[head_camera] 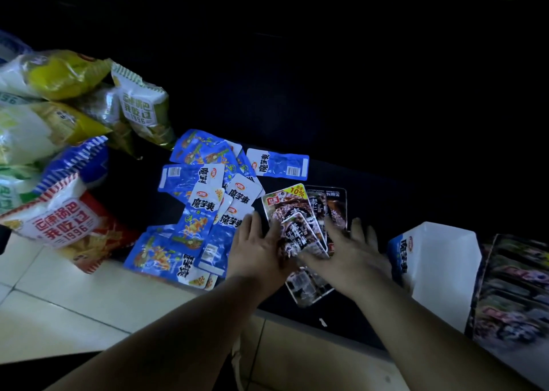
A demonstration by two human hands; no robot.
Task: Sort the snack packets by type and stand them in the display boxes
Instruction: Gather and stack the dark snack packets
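Dark snack packets (300, 230) in a loose fan on the black counter (371, 188), between both hands. Left hand (255, 251) fingers spread, thumb on the pile's edge; right hand (347, 251) flat, splayed over it; neither closed. Blue packets (205, 206) scattered just left. Blue-and-white display box (439, 268) right, dark display box (511, 295) beside it.

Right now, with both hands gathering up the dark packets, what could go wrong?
The dark packets overlap loosely between the left hand and right hand, so some may slip out when lifted. The blue packets lie right beside them, so one could get swept into the wrong pile. The white-and-blue display box stands close; the right forearm might knock it.
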